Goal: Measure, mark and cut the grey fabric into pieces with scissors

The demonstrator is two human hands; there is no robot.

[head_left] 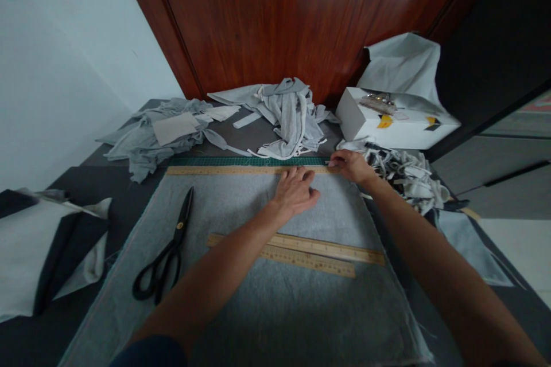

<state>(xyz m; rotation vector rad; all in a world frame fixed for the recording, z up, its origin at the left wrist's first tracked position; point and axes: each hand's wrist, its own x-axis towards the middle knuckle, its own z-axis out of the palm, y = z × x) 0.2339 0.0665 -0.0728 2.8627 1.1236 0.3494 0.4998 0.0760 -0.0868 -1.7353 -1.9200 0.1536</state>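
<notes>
Grey fabric (241, 206) lies flat on the dark table. Along its far edge runs a long wooden ruler (215, 170), with a green cutting mat (241, 161) showing just beyond it. My left hand (297, 190) presses down near the ruler's middle, fingers spread. At the ruler's right end, my right hand (349, 165) has its fingers pinched together on something small that I cannot make out. Black scissors (177, 235) rest on the fabric at the left. Two more wooden rulers, an upper one (331, 246) and a lower one (318, 262), lie beneath my left forearm's line.
Grey fabric scraps (150, 132) pile up at the back left, with more scraps (293, 114) at the back middle. A white box (396, 120) stands back right, beside tangled strips (408, 175). Folded cloth (30, 246) sits far left. A red wooden panel (267, 17) rises behind.
</notes>
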